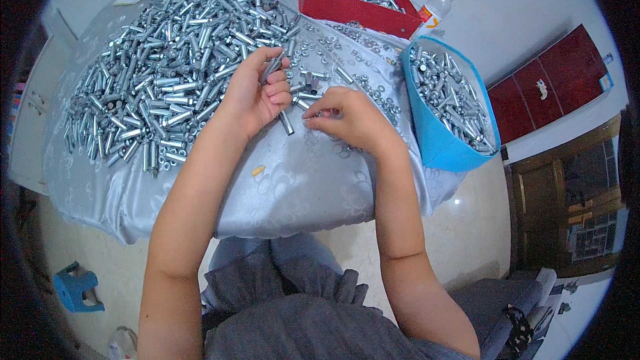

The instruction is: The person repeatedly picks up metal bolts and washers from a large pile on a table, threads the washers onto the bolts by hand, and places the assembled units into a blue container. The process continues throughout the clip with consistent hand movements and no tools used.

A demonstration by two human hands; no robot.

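My left hand (pixel 257 93) is closed on a silver expansion bolt (pixel 272 67), which sticks up between the thumb and forefinger. Below its curled fingers the end of another bolt (pixel 287 124) shows; whether the hand holds it or it lies on the cloth I cannot tell. Just to the right, my right hand (pixel 350 117) has thumb and fingertips pinched together, and what is between them is too small to make out. A large heap of silver expansion bolts (pixel 167 83) lies left of and beyond my left hand. Loose nuts and washers (pixel 383 97) are scattered beyond my right hand.
A blue fabric bin (pixel 445 153) full of bolts stands at the table's right edge. Farther back is a red box (pixel 360 19) of bolts, with a plastic bottle (pixel 437 10) beside it. Shiny grey cloth (pixel 300 193) covers the table. A blue stool (pixel 77 287) is on the floor.
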